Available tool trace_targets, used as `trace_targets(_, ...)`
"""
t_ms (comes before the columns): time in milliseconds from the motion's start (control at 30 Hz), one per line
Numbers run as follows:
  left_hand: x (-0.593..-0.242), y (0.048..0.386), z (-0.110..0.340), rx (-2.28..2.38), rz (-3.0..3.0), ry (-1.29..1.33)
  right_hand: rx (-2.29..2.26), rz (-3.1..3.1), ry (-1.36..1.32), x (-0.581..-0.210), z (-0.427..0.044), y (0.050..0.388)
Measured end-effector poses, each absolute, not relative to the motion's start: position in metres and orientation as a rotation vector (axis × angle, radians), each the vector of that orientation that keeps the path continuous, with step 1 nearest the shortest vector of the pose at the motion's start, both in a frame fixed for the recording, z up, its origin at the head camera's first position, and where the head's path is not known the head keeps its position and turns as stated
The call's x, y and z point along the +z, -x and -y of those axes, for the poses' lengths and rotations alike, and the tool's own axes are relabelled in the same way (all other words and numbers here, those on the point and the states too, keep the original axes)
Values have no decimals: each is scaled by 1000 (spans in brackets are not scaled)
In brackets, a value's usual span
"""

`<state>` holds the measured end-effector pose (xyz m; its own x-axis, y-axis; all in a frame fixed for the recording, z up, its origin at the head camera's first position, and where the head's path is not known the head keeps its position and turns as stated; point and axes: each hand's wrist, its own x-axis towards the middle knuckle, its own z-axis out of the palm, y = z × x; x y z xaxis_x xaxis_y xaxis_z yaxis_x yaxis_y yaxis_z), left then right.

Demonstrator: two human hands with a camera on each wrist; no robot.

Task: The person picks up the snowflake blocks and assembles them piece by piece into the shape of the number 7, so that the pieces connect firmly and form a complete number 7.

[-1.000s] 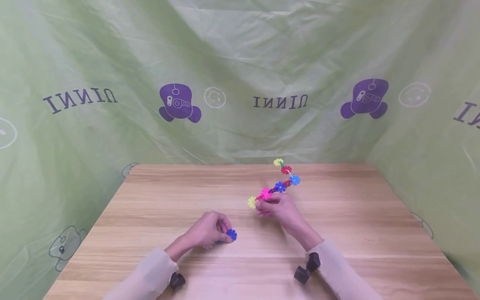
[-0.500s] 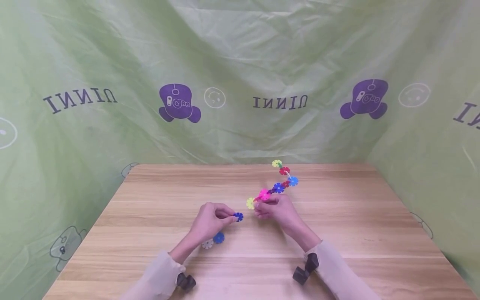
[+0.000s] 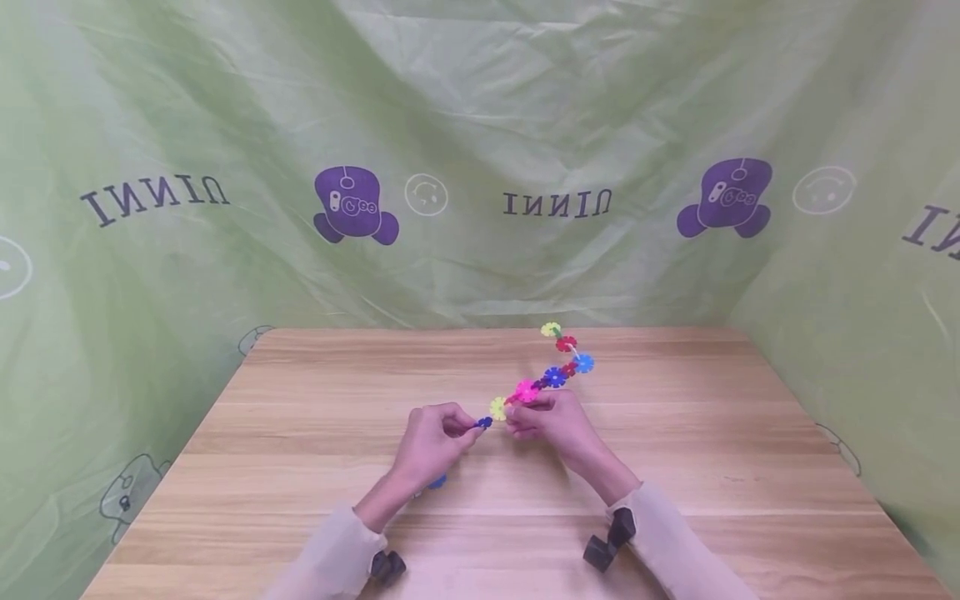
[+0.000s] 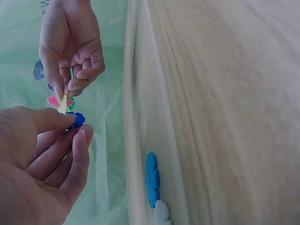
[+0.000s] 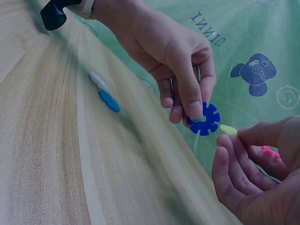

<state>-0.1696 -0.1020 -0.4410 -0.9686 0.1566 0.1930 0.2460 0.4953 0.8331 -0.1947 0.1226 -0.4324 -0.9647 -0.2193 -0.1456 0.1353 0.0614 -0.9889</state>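
My left hand (image 3: 427,437) pinches a dark blue notched snowflake disc (image 5: 205,119) between thumb and fingers. Just right of it, my right hand (image 3: 558,425) pinches the yellow disc (image 3: 498,407) at the near end of a chain of linked snowflake discs. From there the chain runs up and right past a pink disc (image 3: 527,391), a blue disc (image 3: 555,377) and a light blue disc (image 3: 585,363), then bends back left to another yellow disc (image 3: 551,329). In the right wrist view, the dark blue disc's rim is close to the yellow edge; a small gap shows.
On the wooden table (image 3: 300,367), a loose blue disc (image 4: 152,180) and a white disc (image 5: 98,81) lie side by side beneath my left forearm. A green printed cloth (image 3: 480,100) hangs behind and at both sides of the table.
My left hand has lifted the dark blue disc from near the loose discs and carried it up and right to the chain's yellow end. My right hand has shifted slightly left with the chain.
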Motion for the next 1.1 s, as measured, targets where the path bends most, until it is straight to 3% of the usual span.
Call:
trace_targets(567, -438, 169, 92, -1198, 2588, 551, -1974, -2087, 85, -429, -118, 193)
trace_targets(1100, -436, 168, 92, -1165, 2577, 545, -1961, -2132, 132, -429, -116, 192)
